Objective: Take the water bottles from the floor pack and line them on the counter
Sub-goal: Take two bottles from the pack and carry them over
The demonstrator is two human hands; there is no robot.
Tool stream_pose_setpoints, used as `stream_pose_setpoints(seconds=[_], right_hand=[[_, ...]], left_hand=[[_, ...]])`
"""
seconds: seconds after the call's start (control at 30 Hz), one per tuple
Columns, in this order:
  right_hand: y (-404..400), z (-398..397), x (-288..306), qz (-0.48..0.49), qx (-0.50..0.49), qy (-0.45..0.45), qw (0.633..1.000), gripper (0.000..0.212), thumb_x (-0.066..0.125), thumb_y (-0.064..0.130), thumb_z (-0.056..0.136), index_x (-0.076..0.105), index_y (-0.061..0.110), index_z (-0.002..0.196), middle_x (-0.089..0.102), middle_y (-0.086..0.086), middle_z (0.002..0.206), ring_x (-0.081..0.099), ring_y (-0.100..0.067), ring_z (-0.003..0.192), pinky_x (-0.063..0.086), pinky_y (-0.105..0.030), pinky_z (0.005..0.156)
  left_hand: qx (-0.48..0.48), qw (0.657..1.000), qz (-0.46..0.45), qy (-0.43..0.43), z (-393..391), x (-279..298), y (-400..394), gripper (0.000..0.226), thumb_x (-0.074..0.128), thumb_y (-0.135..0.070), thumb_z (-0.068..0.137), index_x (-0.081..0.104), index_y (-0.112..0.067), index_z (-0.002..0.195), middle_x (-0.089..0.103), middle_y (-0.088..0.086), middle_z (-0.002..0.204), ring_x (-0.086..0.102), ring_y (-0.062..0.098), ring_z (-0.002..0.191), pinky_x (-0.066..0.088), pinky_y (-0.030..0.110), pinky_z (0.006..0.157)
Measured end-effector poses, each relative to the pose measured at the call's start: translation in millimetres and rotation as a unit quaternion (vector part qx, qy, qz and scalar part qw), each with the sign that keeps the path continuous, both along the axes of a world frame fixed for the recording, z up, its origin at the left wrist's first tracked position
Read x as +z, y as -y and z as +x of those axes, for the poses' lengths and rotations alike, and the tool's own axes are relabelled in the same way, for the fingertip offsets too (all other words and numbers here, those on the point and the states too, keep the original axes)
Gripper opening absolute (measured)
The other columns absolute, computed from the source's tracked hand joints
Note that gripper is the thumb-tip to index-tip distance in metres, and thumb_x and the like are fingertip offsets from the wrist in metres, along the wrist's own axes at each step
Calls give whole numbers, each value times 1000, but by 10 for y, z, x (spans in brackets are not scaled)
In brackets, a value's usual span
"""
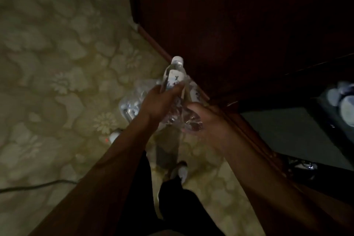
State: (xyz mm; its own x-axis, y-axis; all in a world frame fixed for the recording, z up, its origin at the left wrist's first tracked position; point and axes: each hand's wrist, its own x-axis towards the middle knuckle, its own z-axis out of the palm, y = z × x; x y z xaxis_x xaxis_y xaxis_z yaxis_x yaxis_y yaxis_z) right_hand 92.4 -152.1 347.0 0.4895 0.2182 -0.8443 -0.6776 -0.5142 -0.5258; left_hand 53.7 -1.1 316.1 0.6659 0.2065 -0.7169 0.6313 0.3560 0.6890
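Observation:
The scene is dim. My left hand (160,101) grips the side of a clear water bottle (173,74) with a white cap and white label, held above the floor. A second bottle (194,93) lies beside it. My right hand (203,119) cups the bottoms of the bottles from below. Under my hands the plastic-wrapped floor pack (132,105) sits on the carpet against the dark wooden counter front (220,44), with more bottles inside. The counter top (287,130) shows at the right, with blurred bottles (342,99) on it.
Patterned beige carpet (57,73) covers the floor to the left. A dark cable (38,186) crosses it at lower left. My dark trouser legs and a white shoe (182,172) stand below the hands. A shiny wrapper (304,165) lies on the counter.

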Motion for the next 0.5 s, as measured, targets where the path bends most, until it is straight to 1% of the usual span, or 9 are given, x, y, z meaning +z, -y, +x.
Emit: stream_pose_setpoints(seconds=[0.03, 0.1, 0.17, 0.23, 0.3, 0.33, 0.37, 0.43, 0.5], right_hand=[[76, 15, 194, 23, -4, 10, 1000, 30, 62, 17, 96, 58, 8, 124, 64, 0, 97, 68, 1, 68, 52, -13, 56], [222, 6, 575, 52, -12, 51, 997, 28, 61, 22, 96, 60, 11, 122, 64, 5, 97, 69, -2, 72, 55, -16, 57], [399, -45, 855, 58, -79, 95, 991, 30, 68, 33, 89, 60, 19, 113, 65, 0, 109, 72, -10, 84, 59, -27, 62], [620, -96, 1095, 47, -131, 128, 982, 40, 72, 46, 81, 57, 24, 110, 66, -5, 113, 72, -18, 90, 61, -37, 71], [892, -128, 1378, 41, -163, 166, 972, 44, 73, 57, 75, 59, 29, 105, 68, -4, 109, 73, -21, 89, 61, -43, 81], [1054, -133, 1504, 50, -185, 180, 965, 48, 73, 61, 73, 59, 30, 107, 69, -3, 110, 73, -21, 89, 60, -43, 83], [1217, -146, 1641, 69, -205, 195, 957, 51, 72, 60, 75, 59, 29, 114, 70, -3, 110, 74, -21, 89, 60, -40, 82], [1553, -193, 1905, 121, -224, 238, 937, 44, 67, 47, 87, 56, 24, 122, 71, -2, 108, 74, -18, 88, 61, -32, 74], [1889, -257, 2151, 147, -227, 293, 917, 38, 66, 38, 91, 54, 24, 124, 71, 0, 109, 74, -12, 88, 60, -27, 72]], left_hand=[[1, 1000, -8, 12, -1, 173, 73, 34, 69, -47, 89, 75, -15, 100, 79, 9, 89, 76, 22, 73, 58, 35, 67], [4, 999, -19, 32, -21, 540, 272, 42, 69, -50, 88, 73, -13, 109, 79, 9, 91, 77, 23, 74, 57, 32, 61], [7, 998, -23, 57, -37, 843, 517, 43, 69, -52, 87, 72, -16, 111, 79, 6, 92, 77, 20, 72, 55, 26, 55], [10, 996, -14, 87, -61, 1128, 797, 39, 69, -50, 88, 72, -18, 109, 79, 3, 89, 76, 15, 67, 53, 22, 51], [14, 993, -15, 120, -54, 1425, 1113, 42, 73, -49, 85, 69, -19, 115, 80, 5, 94, 77, 19, 74, 56, 28, 57], [16, 991, -19, 134, -50, 1583, 1270, 44, 75, -47, 84, 68, -21, 118, 79, 6, 98, 78, 22, 79, 57, 31, 61], [15, 988, -19, 151, -40, 1741, 1423, 41, 76, -43, 85, 67, -21, 119, 79, 6, 100, 78, 23, 82, 58, 32, 63], [8, 980, -22, 195, -38, 2067, 1724, 34, 75, -33, 86, 66, -22, 117, 80, 4, 98, 78, 20, 82, 59, 30, 61], [-13, 972, -11, 236, -47, 2348, 2036, 35, 75, -32, 86, 65, -26, 119, 79, 0, 99, 78, 15, 83, 58, 26, 59]])
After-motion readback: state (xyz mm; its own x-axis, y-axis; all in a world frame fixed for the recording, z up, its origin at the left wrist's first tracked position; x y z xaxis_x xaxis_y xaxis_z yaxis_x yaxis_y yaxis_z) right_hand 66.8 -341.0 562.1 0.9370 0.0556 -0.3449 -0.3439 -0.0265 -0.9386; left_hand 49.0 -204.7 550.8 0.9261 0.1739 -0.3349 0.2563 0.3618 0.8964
